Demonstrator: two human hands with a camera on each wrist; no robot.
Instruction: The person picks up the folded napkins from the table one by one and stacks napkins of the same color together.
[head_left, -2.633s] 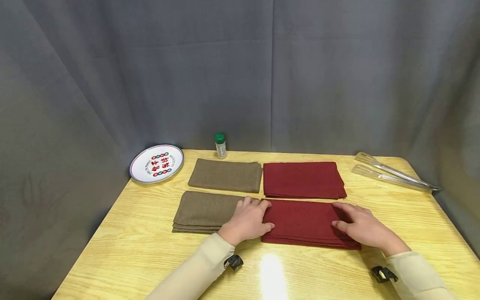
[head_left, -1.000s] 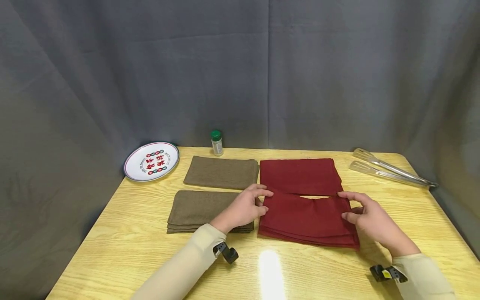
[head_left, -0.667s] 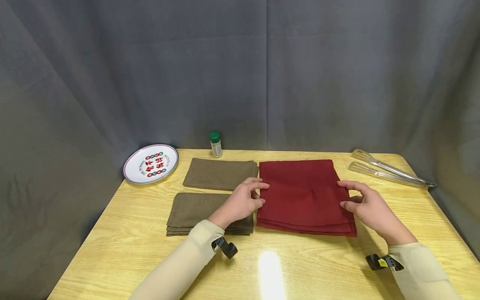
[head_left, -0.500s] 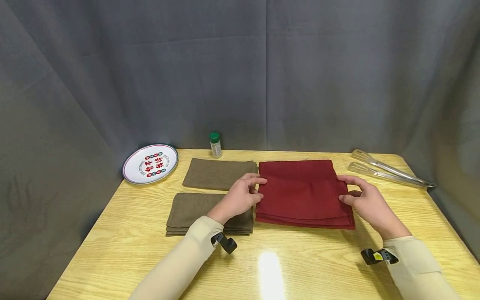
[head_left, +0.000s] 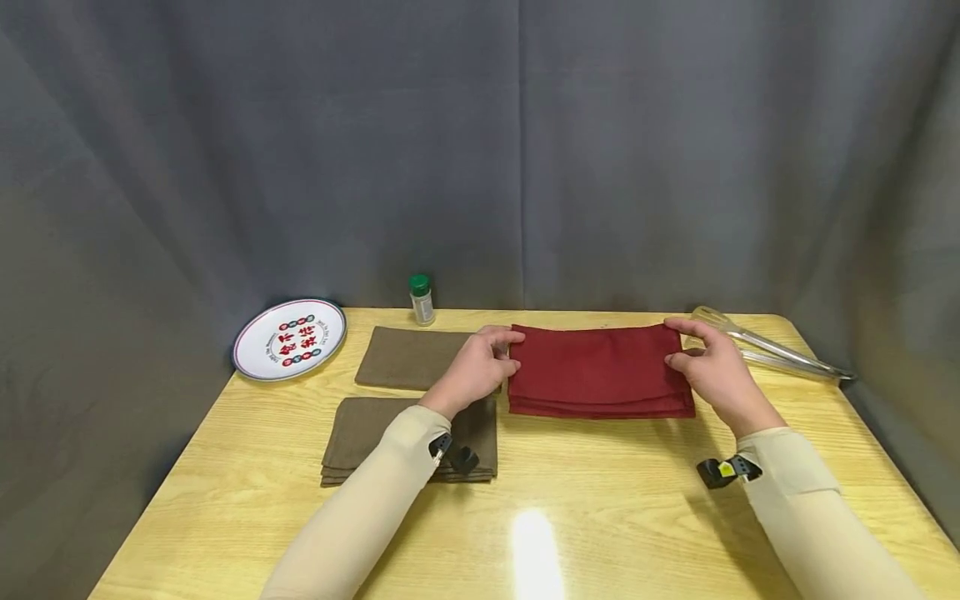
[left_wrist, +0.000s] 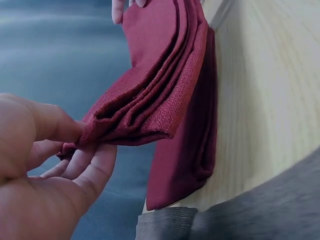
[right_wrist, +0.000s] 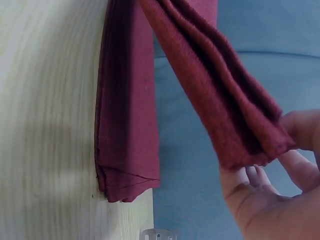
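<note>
Both hands hold a dark red folded cloth napkin by its far corners. My left hand pinches the left corner, thumb and fingers around the layered edge in the left wrist view. The right corner is pinched by my right hand. Raised off the table, the napkin hangs over a second folded red napkin, which lies on the wood and is covered in the head view. A brown folded napkin lies at the back beside my left hand. Under the left forearm is another brown folded stack.
A white plate with red lettering sits at the back left. Near the curtain stands a small shaker bottle with a green cap. Metal tongs lie at the back right, partly behind the right hand. The wooden table extends toward me.
The front red napkin has been lifted by both hands and carried away from me over the rear red one. Its former place on the table now shows bare wood.
</note>
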